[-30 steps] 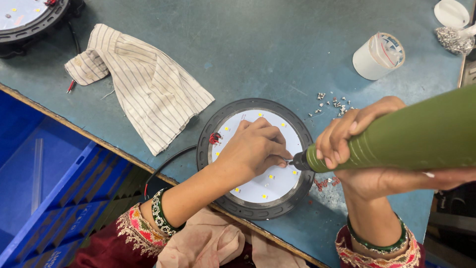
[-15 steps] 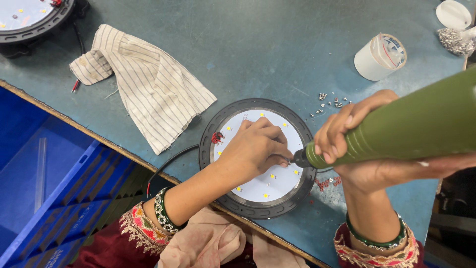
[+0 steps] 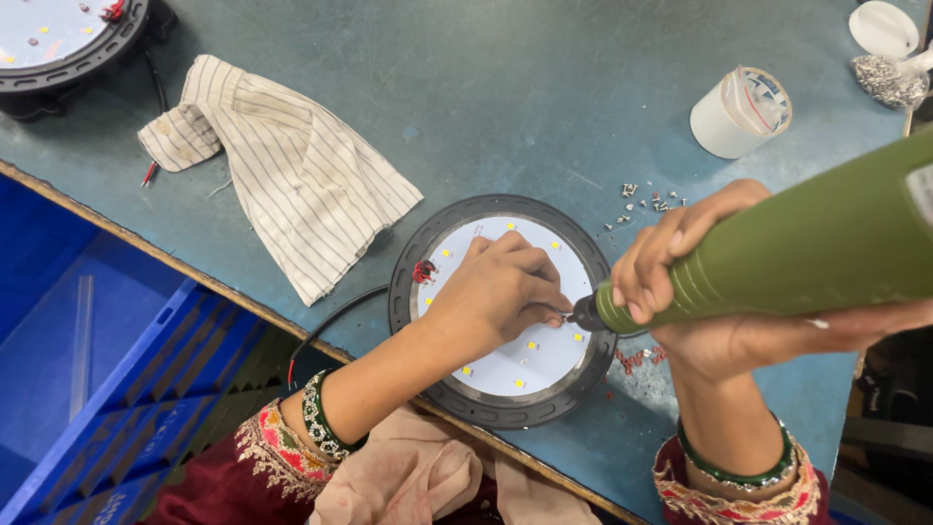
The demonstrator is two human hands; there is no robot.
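Note:
A round lamp with a black rim and a white disc dotted with small yellow chips lies near the table's front edge. My left hand rests on the disc, fingertips pinched at a small screw by the driver's tip. My right hand grips a thick green electric screwdriver, whose dark tip meets the disc at its right side. Red wires stick up at the disc's left, and a black cable runs off the table edge.
A striped cloth lies to the left. Loose screws sit behind the lamp, a white tape roll farther back, a second lamp at the far left corner. A blue crate stands below the table edge.
The view has shifted slightly; the hands and screwdriver stay at the same spot on the disc's right side.

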